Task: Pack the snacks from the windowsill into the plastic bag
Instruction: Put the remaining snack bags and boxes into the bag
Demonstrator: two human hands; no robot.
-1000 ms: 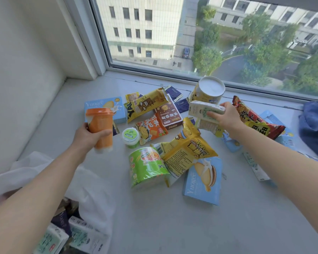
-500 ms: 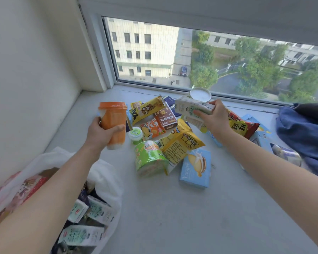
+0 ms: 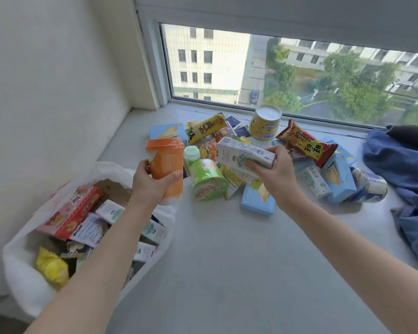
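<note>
Reaching both arms forward, your left hand (image 3: 152, 182) grips the orange plastic cup (image 3: 165, 165) while your right hand (image 3: 275, 174) clasps the white rectangular carton (image 3: 244, 153).

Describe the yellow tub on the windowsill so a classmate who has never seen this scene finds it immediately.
Start at the window and drop to the snack pile on the windowsill. At the pile's far edge, nearest the glass, stands the yellow tub. Unlike the green cup lying on its side, it is upright and white-topped.
</note>
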